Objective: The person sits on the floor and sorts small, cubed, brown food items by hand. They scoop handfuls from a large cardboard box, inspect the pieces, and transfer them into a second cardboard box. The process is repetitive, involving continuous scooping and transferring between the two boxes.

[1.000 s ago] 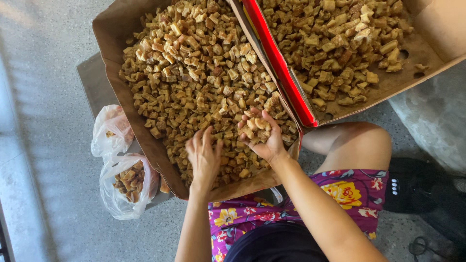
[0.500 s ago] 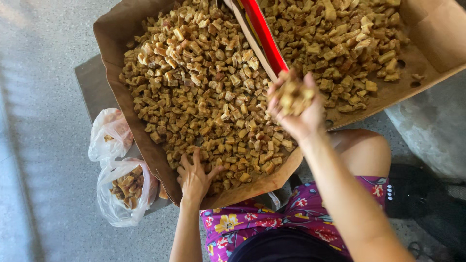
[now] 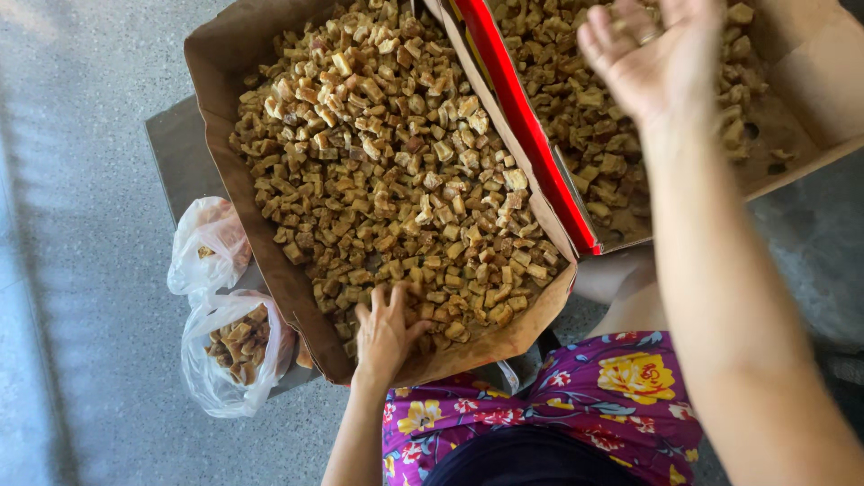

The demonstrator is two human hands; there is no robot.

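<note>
Hovering palm-up over the red-edged box (image 3: 792, 117), the right hand (image 3: 661, 54) has carried its handful across; fingers spread, seemingly emptied. Left hand (image 3: 385, 335) rests spread on chunks (image 3: 387, 171) in the nearer cardboard box (image 3: 270, 270).

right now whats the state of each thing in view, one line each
left hand: fingers spread, resting on the brown chunks
right hand: palm up, open, raised over the right box
left cardboard box: open, filled with brown chunks
right box: open, partly filled, bare cardboard at its right end
lower plastic bag: open, holding some chunks
upper plastic bag: crumpled, nearly empty
</note>
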